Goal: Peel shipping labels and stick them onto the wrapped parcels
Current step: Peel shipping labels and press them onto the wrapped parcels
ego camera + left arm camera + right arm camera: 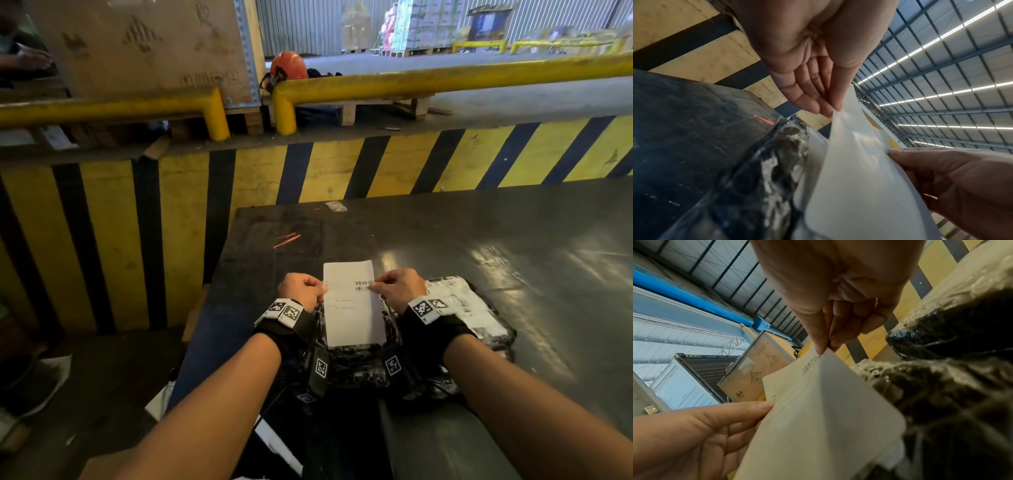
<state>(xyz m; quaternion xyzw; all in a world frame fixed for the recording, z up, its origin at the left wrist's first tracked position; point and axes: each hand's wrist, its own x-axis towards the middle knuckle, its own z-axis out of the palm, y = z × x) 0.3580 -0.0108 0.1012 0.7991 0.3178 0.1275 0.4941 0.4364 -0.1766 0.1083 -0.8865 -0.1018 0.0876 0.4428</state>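
While above a wrapped parcel (356,363), left hand (301,291) and right hand (397,287) pinch shipping label (352,308).

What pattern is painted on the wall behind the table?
Yellow and dark diagonal stripes on the wall; head view shows it best.

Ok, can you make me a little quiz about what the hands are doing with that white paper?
1. True or false: both hands pinch the shipping label.
2. Which hand pinches near the barcode? A) left B) right
3. Fill in: the parcel under the label is wrapped in ____ plastic.

Key:
1. True. The left hand pinches one side edge and the right hand the other.
2. B. The barcode sits by the right hand's fingertips.
3. Black. A second parcel, with a white label already on top, lies beside it on the dark table.
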